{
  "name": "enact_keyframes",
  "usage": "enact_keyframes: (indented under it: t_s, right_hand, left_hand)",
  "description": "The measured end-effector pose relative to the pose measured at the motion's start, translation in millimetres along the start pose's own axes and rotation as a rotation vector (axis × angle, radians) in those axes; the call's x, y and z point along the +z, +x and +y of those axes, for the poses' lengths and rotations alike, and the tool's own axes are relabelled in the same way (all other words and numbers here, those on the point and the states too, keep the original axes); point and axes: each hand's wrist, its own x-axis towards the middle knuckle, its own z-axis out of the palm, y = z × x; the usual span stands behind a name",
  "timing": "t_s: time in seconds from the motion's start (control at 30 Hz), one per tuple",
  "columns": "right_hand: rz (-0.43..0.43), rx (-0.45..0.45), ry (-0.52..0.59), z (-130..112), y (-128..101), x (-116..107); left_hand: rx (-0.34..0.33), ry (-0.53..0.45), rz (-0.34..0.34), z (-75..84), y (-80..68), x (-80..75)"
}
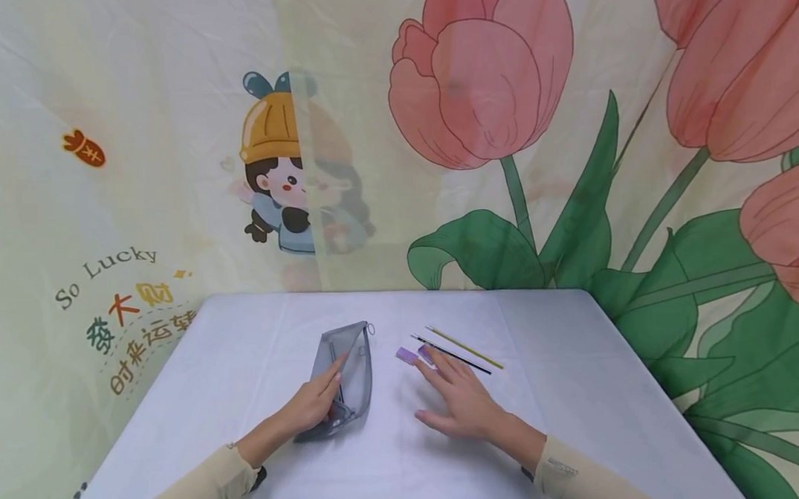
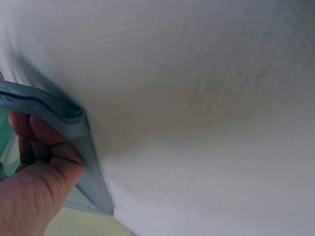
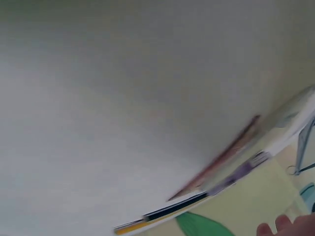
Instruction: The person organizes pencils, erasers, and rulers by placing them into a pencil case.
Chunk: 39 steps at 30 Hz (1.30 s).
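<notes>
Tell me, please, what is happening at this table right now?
A person sits at a table covered in white cloth. Their left hand grips a grey mesh pencil pouch lying flat. Their right hand is spread open, fingers reaching over a purple eraser, beside a black pen and a yellow pencil. All three lie outside the pouch.

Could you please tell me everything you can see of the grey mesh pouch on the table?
The grey mesh pouch is a flat, see-through pencil case of soft netting with a darker edge band and a small zip pull at its far end. It lies on the white table, long axis pointing away. The left hand grips its near end, fingers curled round the edge.
</notes>
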Motion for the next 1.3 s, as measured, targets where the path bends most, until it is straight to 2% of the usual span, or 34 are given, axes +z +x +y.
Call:
enact_keyframes:
  t_s: [0.37, 0.63, 0.8, 1.3]
  right_hand:
    - [-0.007, 0.157, 0.003, 40.0, -26.9, -9.9]
    - [-0.006, 0.162, -0.139, 69.2, -42.6, -13.8]
    - [-0.043, 0.203, -0.185, 85.6, -52.3, -17.3]
    - [-0.124, 0.335, -0.166, 106.2, -58.8, -23.8]
  left_hand:
    - [0.032, 0.014, -0.004, 0.4, -0.9, 0.8]
    - [0.031, 0.030, -0.004, 1.0, -2.2, 1.6]
    - [0.029, 0.047, 0.007, 4.8, -3.2, 2.1]
    - [-0.008, 0.076, -0.008, 1.8, -0.8, 4.6]
